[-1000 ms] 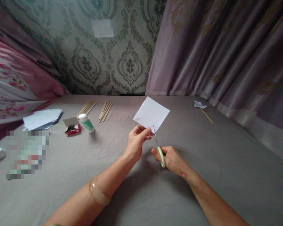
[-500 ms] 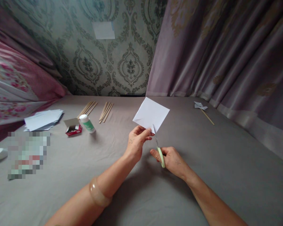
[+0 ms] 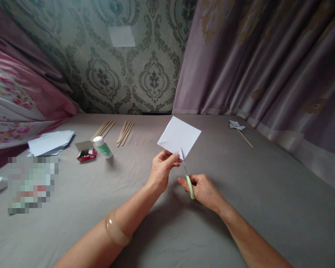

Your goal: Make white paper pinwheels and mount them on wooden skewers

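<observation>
A white square of paper (image 3: 180,136) is held up, corner downward, over the grey cloth. My left hand (image 3: 163,167) pinches it near its lower corner between thumb and fingers. In my right hand (image 3: 202,188) is a pair of scissors (image 3: 190,187) with pale green handles, the fingers closed around them. The scissor blades point up and meet the paper at its lower corner, just right of my left fingertips. A short slit or crease shows at the left corner of the paper.
On the left lie a stack of paper (image 3: 50,143), an open red box (image 3: 86,152), a white-and-green glue bottle (image 3: 103,147) and several wooden sticks (image 3: 125,133). A paper pinwheel (image 3: 237,125) on a stick lies at the far right. Curtains (image 3: 257,56) hang behind.
The scissors' handles have drawn a little closer together, with the blades staying at the paper's lower corner. My left hand keeps its pinch on the paper.
</observation>
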A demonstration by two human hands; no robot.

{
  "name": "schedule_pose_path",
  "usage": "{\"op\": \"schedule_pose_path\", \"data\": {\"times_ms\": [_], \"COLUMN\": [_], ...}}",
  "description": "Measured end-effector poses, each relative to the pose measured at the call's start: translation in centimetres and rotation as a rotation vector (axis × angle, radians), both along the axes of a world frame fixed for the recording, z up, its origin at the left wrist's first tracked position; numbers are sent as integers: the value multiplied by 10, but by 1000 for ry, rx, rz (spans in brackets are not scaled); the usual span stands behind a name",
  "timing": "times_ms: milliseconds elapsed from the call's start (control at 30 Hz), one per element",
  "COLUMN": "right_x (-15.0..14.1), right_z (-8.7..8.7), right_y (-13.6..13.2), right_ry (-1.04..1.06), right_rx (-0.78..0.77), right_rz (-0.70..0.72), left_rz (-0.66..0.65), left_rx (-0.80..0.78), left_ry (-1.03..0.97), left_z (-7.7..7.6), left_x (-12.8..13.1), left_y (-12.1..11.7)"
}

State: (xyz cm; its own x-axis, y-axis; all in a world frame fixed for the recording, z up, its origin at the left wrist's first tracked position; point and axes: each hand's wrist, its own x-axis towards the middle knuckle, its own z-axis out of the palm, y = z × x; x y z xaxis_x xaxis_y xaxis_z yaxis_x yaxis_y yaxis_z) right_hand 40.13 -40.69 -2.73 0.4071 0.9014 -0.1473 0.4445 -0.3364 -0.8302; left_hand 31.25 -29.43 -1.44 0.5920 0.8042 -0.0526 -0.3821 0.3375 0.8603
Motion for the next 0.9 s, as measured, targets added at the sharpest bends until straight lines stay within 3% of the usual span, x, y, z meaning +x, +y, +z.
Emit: {"op": "schedule_pose_path", "data": {"times_ms": [467, 900], "right_x": [2, 2], "right_z": [6, 4], "right_y": [-2, -2], "right_ry": [2, 1], "right_rx": [44, 60], "right_rz": [7, -25], "left_rz": [-101, -90], "left_rx": [24, 8], "left_ry": [31, 5], "left_z": [-1, -2], "left_x": [0, 0], "left_y": [-11, -10]}}
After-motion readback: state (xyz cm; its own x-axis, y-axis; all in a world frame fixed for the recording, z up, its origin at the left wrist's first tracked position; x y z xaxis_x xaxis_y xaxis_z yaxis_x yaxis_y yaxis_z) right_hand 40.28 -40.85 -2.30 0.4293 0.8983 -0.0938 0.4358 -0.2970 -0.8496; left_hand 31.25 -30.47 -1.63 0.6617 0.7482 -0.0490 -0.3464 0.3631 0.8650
